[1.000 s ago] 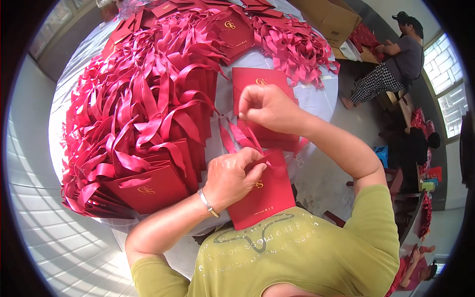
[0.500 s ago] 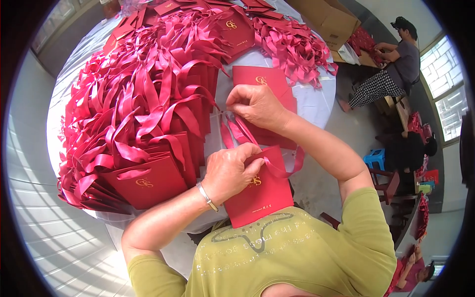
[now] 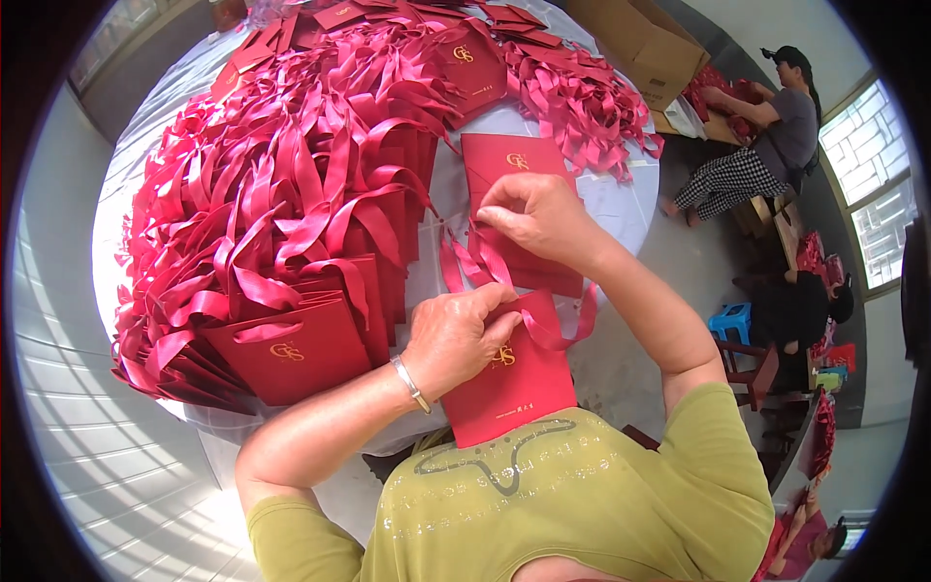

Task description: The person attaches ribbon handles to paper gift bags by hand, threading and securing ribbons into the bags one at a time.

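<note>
A small red paper bag (image 3: pixel 514 393) with gold print leans against my shirt at the table's near edge. My left hand (image 3: pixel 454 332) is closed on its upper rim, thumb and forefinger pinching it. A pink-red ribbon (image 3: pixel 570 332) loops out from the bag's top on the right, and more ribbon strands stand up behind the rim. Above them my right hand (image 3: pixel 541 219) is closed in a pinch at the upper end of a strand; the fingertips partly hide it. Under my right hand lie flat red bags (image 3: pixel 514 160), stacked on the table.
Many red bags with ribbon handles (image 3: pixel 291 344) stand packed on the left of the white-covered table (image 3: pixel 621 209). A heap of loose ribbons (image 3: pixel 582 107) lies at the far right. Beyond stands a cardboard box (image 3: pixel 640 48), with a person (image 3: pixel 790 126) working beside it.
My right hand has moved slightly right and nearer to me, still pinched. My left hand stays on the bag's rim. The person at right has shifted their arms.
</note>
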